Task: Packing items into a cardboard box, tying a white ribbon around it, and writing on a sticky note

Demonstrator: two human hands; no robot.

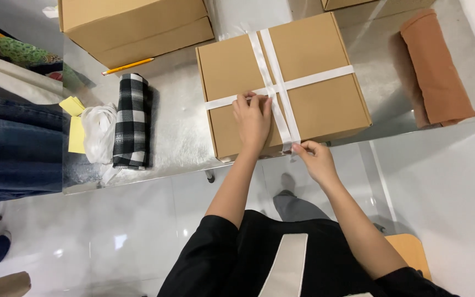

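A flat brown cardboard box (314, 93) lies on a shiny metal table (182, 132), crossed by a white ribbon (309, 80). My left hand (253, 118) presses down on the lid where the ribbon bands cross, fingers spread over the ribbon. At the box's near edge my right hand (315, 157) pinches the ribbon's end between thumb and fingers.
A rolled black-and-white checked cloth (133, 118), a white plastic bag (100, 132) and yellow paper (75, 124) lie left of the box. A pencil (127, 66) and a larger cardboard box (138, 27) sit behind. A rolled orange-brown fabric (438, 69) lies at right. Another person in jeans (12, 146) stands at left.
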